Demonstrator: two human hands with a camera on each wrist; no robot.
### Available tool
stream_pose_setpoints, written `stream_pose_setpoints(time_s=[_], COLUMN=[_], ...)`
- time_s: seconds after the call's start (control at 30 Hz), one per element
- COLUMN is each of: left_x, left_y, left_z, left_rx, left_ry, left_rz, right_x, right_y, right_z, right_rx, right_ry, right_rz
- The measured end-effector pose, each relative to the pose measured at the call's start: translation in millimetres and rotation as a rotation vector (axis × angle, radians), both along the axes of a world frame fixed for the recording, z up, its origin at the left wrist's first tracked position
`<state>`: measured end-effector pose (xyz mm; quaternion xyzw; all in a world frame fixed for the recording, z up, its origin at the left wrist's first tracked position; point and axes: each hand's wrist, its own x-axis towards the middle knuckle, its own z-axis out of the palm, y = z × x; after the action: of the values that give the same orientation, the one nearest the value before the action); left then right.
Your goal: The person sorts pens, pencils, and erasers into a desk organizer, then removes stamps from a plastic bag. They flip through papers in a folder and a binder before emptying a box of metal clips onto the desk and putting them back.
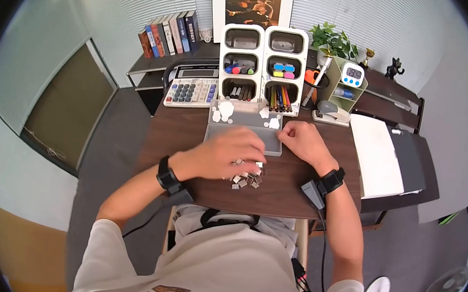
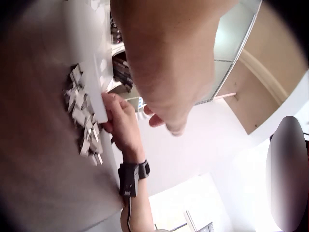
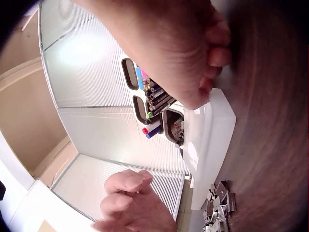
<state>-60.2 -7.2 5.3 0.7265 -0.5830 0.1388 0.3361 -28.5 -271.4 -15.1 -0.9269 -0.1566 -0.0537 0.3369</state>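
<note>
My left hand is raised over the desk between the open translucent plastic box and a pile of small silvery pieces. Its fingers are loosely bent, and nothing shows in them in the right wrist view, where the left hand is at the bottom. My right hand grips the box's right edge; in the left wrist view, the thumb and fingers of the right hand lie at the corner of the box. White paper-like pieces lie on the box's back part.
Behind the box stands a white organizer with pens and markers. A calculator is at its left, a stapler and a green holder with a timer at its right. White paper lies farther right.
</note>
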Motion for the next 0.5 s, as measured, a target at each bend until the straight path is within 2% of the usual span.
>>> stream_pose_setpoints(time_s=[0.03, 0.17, 0.27, 0.3, 0.37, 0.43, 0.5], left_x=[7, 42, 67, 76, 89, 98, 104], left_y=[6, 34, 48, 54, 71, 80, 80], left_z=[1, 5, -7, -15, -27, -36, -40], left_rx=[-0.028, -0.407, -0.721, -0.797, -0.798, -0.829, -0.870], left_ry=[0.002, 0.042, 0.462, 0.519, 0.570, 0.591, 0.713], left_rz=[0.014, 0.321, 0.446, 0.466, 0.532, 0.544, 0.506], right_x=[-1, -1, 0, 1, 1, 4, 5], right_y=[1, 2, 3, 2, 3, 0, -2], right_z=[3, 2, 0, -1, 1, -4, -6], right_rx=[0.006, -0.034, 0.007, -0.030, -0.046, -0.080, -0.030], right_ry=[0.021, -0.001, 0.006, 0.006, 0.026, 0.043, 0.074], right_rz=[-0.028, -0.011, -0.023, 0.001, -0.064, -0.054, -0.061])
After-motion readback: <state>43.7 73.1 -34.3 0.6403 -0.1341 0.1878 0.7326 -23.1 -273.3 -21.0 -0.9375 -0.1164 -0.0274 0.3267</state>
